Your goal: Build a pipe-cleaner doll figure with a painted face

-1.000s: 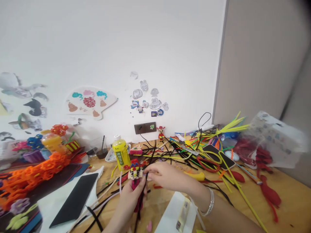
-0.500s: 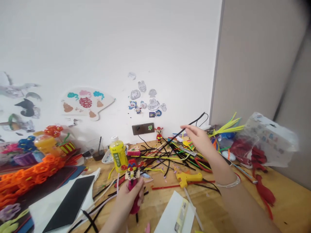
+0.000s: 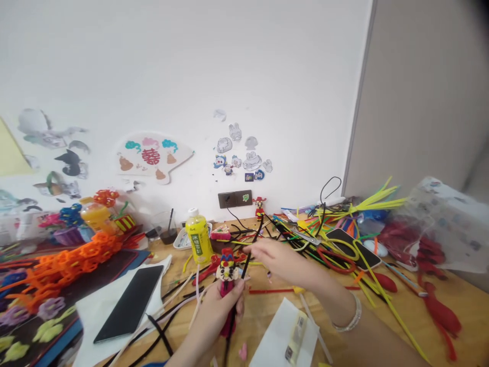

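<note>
"Head view: what's happening?"
"I see the left hand point(image 3: 220, 307) clasping the red-hatted figure point(image 3: 227, 271) over the table point(image 3: 255, 313), near-right of the yellow bottle point(image 3: 199, 239)!"
"Right hand point(image 3: 281, 260)?"
"Touching the black strip point(image 3: 256, 234); pinching it, I can't tell."
</note>
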### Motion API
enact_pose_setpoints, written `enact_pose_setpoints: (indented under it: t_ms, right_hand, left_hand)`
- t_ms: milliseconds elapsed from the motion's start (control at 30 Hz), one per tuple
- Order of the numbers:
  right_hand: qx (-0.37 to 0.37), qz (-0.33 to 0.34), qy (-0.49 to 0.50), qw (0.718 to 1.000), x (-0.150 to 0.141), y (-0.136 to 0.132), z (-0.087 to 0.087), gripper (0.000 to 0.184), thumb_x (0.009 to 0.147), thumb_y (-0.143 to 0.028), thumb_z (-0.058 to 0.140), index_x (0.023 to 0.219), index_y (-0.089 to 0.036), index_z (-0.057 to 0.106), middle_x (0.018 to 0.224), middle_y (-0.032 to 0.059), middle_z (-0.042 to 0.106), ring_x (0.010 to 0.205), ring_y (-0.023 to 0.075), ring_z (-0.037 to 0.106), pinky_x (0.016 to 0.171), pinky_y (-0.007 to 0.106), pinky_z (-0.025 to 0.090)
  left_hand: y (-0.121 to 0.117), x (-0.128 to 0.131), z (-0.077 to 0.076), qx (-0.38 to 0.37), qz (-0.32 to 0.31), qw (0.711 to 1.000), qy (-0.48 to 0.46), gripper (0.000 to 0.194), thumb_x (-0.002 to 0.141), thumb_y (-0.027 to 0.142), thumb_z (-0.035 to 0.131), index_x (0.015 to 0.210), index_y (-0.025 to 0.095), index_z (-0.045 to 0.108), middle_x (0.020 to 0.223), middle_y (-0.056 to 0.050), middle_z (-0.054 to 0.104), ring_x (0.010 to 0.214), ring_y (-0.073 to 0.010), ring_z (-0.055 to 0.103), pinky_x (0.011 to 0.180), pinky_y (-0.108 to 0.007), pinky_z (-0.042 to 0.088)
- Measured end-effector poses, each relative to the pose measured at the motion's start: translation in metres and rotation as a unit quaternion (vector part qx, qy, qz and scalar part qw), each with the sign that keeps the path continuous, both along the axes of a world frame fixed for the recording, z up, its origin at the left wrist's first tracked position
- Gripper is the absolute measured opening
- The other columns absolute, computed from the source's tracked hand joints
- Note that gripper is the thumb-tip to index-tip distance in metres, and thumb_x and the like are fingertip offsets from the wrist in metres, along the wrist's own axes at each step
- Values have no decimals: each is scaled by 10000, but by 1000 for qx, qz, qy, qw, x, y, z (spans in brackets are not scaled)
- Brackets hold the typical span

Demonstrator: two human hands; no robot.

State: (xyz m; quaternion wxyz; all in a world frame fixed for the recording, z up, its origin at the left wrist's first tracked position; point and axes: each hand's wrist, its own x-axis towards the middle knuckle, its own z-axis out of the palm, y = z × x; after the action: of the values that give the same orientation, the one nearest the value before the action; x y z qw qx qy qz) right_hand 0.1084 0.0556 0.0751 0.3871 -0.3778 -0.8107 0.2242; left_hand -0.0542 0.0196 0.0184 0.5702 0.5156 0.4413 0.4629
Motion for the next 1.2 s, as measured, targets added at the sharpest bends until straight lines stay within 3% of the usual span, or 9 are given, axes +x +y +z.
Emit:
enact_pose_setpoints:
  t_ms: [167, 267, 400, 467, 567, 700, 833, 1067, 1200]
  right_hand:
    - [61, -172, -5, 983, 47, 26, 12, 319, 832, -250, 382, 1050, -188, 606, 1091, 85, 605, 1037, 207, 516, 912, 357, 348]
    - [59, -258, 21, 964, 68, 24, 24, 316, 819, -258, 397, 1031, -192, 621, 1088, 85, 612, 1052, 236, 510, 926, 400, 330]
    - [-32, -75, 37, 996, 51, -1, 25, 287, 808, -297, 435, 997, -233, 641, 1065, 37, 634, 1011, 230, 545, 894, 381, 370]
    - [-37, 9, -1, 999, 28, -14, 18, 282, 800, -282, 456, 1017, -244, 631, 1052, 39, 640, 976, 214, 559, 848, 333, 400]
    - [-24, 43, -79, 996, -4, -24, 5, 256, 803, -226, 440, 948, -222, 652, 932, 56, 666, 867, 191, 582, 767, 279, 415]
    - [3, -3, -109, 994, -12, -13, -5, 259, 808, -189, 404, 813, -195, 663, 819, 63, 659, 753, 172, 576, 682, 253, 404]
    - [3, -82, -78, 994, 6, 3, -4, 255, 794, -230, 427, 715, -192, 666, 743, 63, 668, 697, 193, 582, 647, 282, 404]
    - [-109, -137, 145, 974, 17, 19, -3, 121, 634, -256, 626, 714, -168, 643, 742, 67, 694, 700, 207, 631, 642, 309, 455]
    - [-82, -150, 261, 950, 25, 31, -4, 184, 610, -304, 649, 700, -149, 607, 628, 44, 666, 589, 166, 606, 553, 274, 450]
  left_hand:
    - [1, 2, -2, -9, -17, 1000, -19, 360, 670, 436, 612, 502, 169, 438, 355, 63, 437, 292, -53, 372, 340, -174, 231]
    - [5, -2, 0, -9, 43, 997, -58, 331, 667, 435, 615, 553, 160, 471, 398, 59, 478, 309, -56, 405, 343, -170, 258]
    - [9, -7, 5, 10, 124, 986, -112, 345, 609, 428, 670, 756, 137, 556, 595, -2, 616, 466, -106, 553, 477, -215, 417]
    - [5, -5, 7, -18, 89, 989, -113, 358, 620, 425, 663, 806, 136, 561, 657, -28, 641, 538, -136, 591, 547, -251, 453]
    - [-2, 3, 4, -48, 21, 994, -91, 300, 663, 424, 628, 766, 154, 548, 545, 6, 610, 447, -120, 556, 481, -235, 427]
    - [-4, 7, -7, -31, -9, 996, -81, 305, 654, 396, 643, 555, 155, 484, 377, 53, 491, 316, -64, 441, 369, -177, 314]
    - [-2, 8, -12, -58, -12, 994, -88, 287, 628, 399, 659, 636, 141, 534, 391, 50, 501, 318, -60, 435, 347, -166, 301]
    - [-14, 15, -7, -87, -46, 992, -81, 331, 623, 474, 624, 645, 160, 523, 416, 57, 470, 293, -77, 384, 245, -188, 297]
    - [-13, 14, -6, -79, -57, 991, -88, 294, 652, 432, 621, 643, 162, 506, 415, 71, 449, 298, -56, 361, 263, -168, 293]
